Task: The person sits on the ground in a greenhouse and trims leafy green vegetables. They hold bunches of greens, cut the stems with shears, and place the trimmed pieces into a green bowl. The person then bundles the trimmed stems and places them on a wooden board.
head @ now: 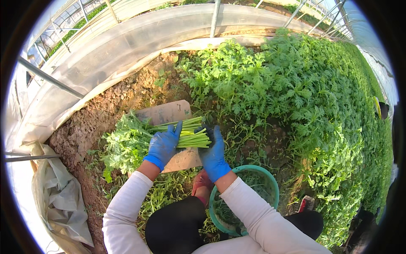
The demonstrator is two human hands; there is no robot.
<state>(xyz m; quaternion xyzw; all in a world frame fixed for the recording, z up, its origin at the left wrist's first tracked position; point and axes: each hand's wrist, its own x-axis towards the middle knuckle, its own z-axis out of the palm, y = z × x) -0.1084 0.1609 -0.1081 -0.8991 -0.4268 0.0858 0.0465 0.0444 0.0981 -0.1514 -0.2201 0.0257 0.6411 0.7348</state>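
My left hand, in a blue glove, is closed around the stems of a bunch of leafy greens. The leaves point left and the cut stem ends point right. At those stem ends is my right hand, also blue-gloved, its thumb raised and its darkened fingers curled close behind the stems; whether it grips them is hard to tell. Beneath the bunch lies a flat brown board on the ground.
A round green plastic tub with greens inside stands under my right forearm. Dense leafy plants grow to the right. Plastic sheeting and a metal pole border the bed; bunched sheeting lies at left.
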